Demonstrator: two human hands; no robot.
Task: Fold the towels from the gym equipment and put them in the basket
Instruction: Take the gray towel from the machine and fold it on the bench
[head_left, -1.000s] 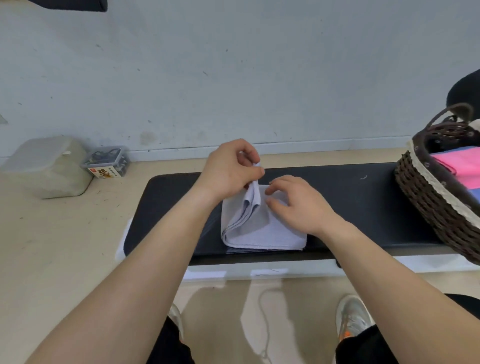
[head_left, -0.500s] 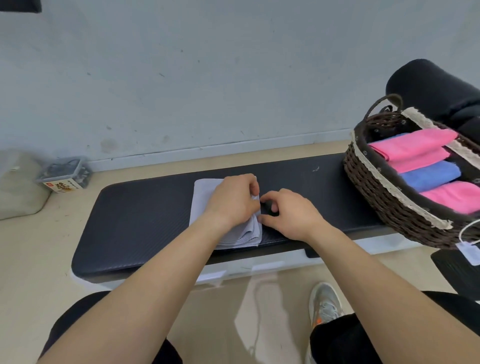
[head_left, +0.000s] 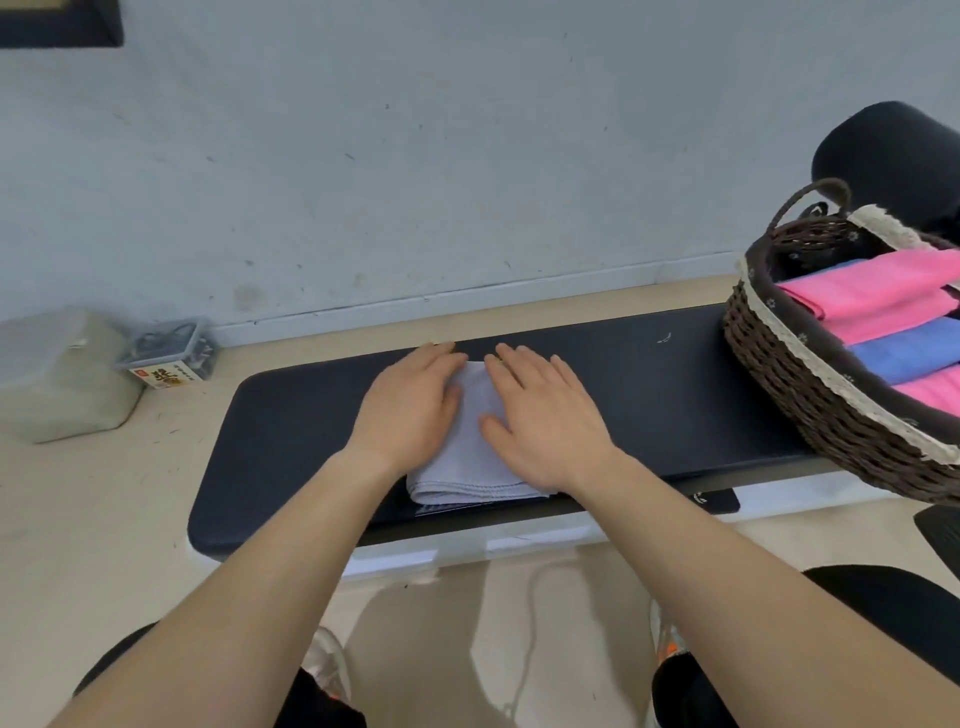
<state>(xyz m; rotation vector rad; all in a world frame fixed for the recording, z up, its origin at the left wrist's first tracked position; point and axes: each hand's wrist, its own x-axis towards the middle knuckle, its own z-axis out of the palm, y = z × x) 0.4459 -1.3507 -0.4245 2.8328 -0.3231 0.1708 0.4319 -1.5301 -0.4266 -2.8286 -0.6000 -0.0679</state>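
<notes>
Towel (head_left: 470, 447), pale grey, folded into a small thick rectangle, lying on the black padded table (head_left: 291, 431) directly beneath both hands. Stitched edges stacked at the near side, just below the wrists, several layers deep.

Left hand (head_left: 410, 410) palm down on the left half of the cloth, fingers straight and close together. Right hand (head_left: 545, 421) palm down on the right half, fingers straight and slightly fanned, thumb angled toward the left hand. Only a narrow strip of cloth showing between the two. Nothing gripped or pinched by either hand. Both flat and pressing, most likely to smooth the last fold and set the creases before lifting.

Well to the right of the right hand, at the table's end: a dark woven basket (head_left: 810, 395) with pale lace trim and a looped handle. Inside it, folded pink towels (head_left: 878, 296) and a blue towel (head_left: 914, 353) packed side by side, a likely sign of a job mostly done. Behind the basket, a black padded roll (head_left: 893, 156).

Far to the left of the left hand, on the floor by the wall: a small clear box (head_left: 166, 356) of dark items and a cloudy plastic tub (head_left: 57, 374).

Folding apparently complete. Probable next move: a grip round the bundle from both sides, then a carry rightward to the basket. Risk of layers slipping open if lifted by one edge alone.
</notes>
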